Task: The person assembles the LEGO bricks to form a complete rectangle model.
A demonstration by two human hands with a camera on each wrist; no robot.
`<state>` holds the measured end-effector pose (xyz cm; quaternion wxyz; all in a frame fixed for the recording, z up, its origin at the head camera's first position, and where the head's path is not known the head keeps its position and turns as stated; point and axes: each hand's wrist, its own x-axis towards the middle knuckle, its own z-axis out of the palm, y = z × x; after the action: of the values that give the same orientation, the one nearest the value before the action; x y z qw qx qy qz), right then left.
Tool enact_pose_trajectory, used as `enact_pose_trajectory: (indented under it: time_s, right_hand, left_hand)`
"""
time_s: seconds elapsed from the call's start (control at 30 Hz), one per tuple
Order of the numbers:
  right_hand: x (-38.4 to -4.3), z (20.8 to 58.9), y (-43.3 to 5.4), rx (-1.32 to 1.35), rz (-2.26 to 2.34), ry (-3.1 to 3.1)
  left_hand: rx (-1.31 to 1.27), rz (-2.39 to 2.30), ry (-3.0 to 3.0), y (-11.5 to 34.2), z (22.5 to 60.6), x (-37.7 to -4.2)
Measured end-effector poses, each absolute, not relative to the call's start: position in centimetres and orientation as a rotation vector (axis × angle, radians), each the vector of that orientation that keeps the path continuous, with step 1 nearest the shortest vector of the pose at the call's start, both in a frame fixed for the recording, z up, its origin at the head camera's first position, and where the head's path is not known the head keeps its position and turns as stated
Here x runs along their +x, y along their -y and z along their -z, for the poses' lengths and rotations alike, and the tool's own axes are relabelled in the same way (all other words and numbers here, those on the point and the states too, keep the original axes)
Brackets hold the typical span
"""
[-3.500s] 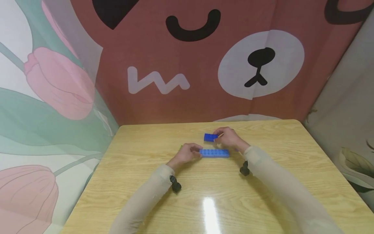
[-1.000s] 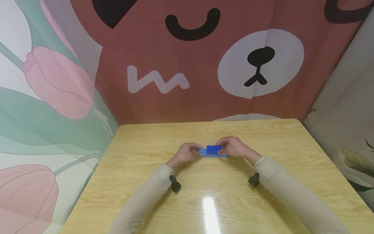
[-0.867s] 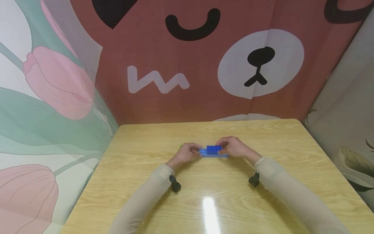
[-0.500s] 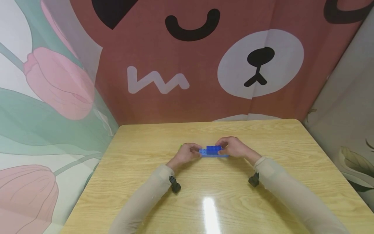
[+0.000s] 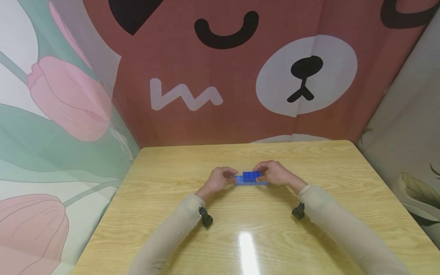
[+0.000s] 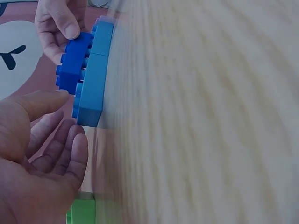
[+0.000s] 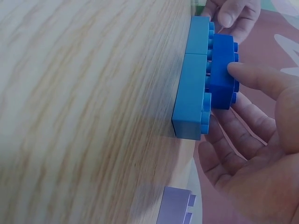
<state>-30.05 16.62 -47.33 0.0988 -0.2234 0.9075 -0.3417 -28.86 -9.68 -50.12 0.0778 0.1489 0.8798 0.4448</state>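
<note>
Two light blue studded toy building bricks (image 6: 95,84) lie end to end on the table. A dark blue brick (image 7: 223,72) sits over the studs across their seam, and part of those studs shows beneath it. My right hand (image 5: 276,172) pinches the dark blue brick near its right end, thumb on the near side. Around the left end of the light blue pair, my left hand (image 5: 219,179) holds a loose curve. Its thumb stands off the studs in the right wrist view, and its fingertips are close to the brick end.
A green brick (image 6: 83,209) is beside my left hand, mostly hidden in the head view. By my right hand stands a purple brick (image 7: 174,205). The wooden table (image 5: 240,214) meets a printed cloth (image 5: 192,126) at its back edge.
Since the earliest frame, my right hand has brought the dark blue brick forward from behind the light blue pair onto it. During the last second, both hands have stayed almost still.
</note>
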Motion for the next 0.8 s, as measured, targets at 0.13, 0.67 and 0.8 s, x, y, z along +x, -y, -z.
enact_pose_trajectory:
  time_s: [0.13,0.67,0.8]
  right_hand:
    - [-30.1,47.4,-16.7,-0.669,1.018,-2.681]
    - [-29.9,47.4,-17.2,-0.678,1.025,-2.678]
    - [-29.9,47.3,-17.3,-0.666,1.025,-2.669]
  left_hand:
    - [0.446,-1.358,-2.621,9.5,49.8,-28.8]
    - [0.47,-1.368,-2.62,8.4,49.1,-29.3]
    - [0.495,-1.359,-2.608,8.1,49.1,-29.5]
